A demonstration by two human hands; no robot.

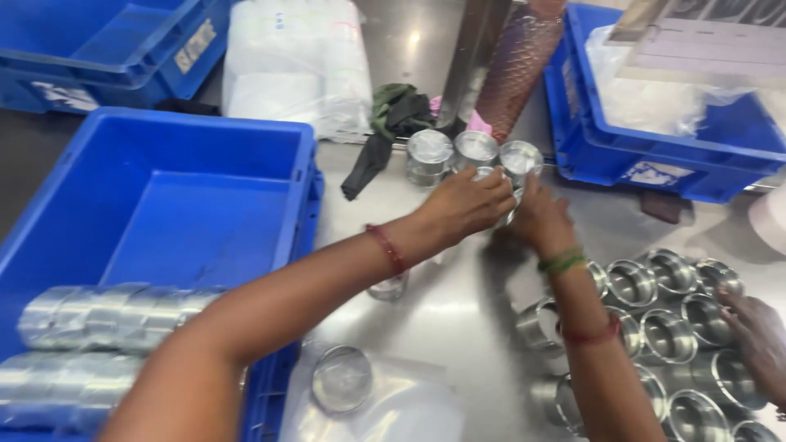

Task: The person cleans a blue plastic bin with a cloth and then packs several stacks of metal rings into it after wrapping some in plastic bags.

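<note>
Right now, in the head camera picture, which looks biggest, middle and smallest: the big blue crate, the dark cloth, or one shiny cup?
1. Blue crate, by far the largest, though it is also near the camera.
2. Dark cloth, crumpled on the metal table.
3. Shiny cup, the smallest, standing by the left hand and right hand.

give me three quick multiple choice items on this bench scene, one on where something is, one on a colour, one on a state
1. Where do the wrapped rolls of metal cups lie?
A. in the big crate on the left
B. on the bare steel table
C. in the far right crate

2. What colour is the crate?
A. green
B. blue
C. grey

3. What are the left hand and right hand doing?
A. resting flat, apart
B. both closed around a small cluster of metal cups
C. lifting a crate

Answers: 1 A, the rolls sit inside its near end; 2 B, its walls are blue; 3 B, both hands meet at the cluster.
</note>
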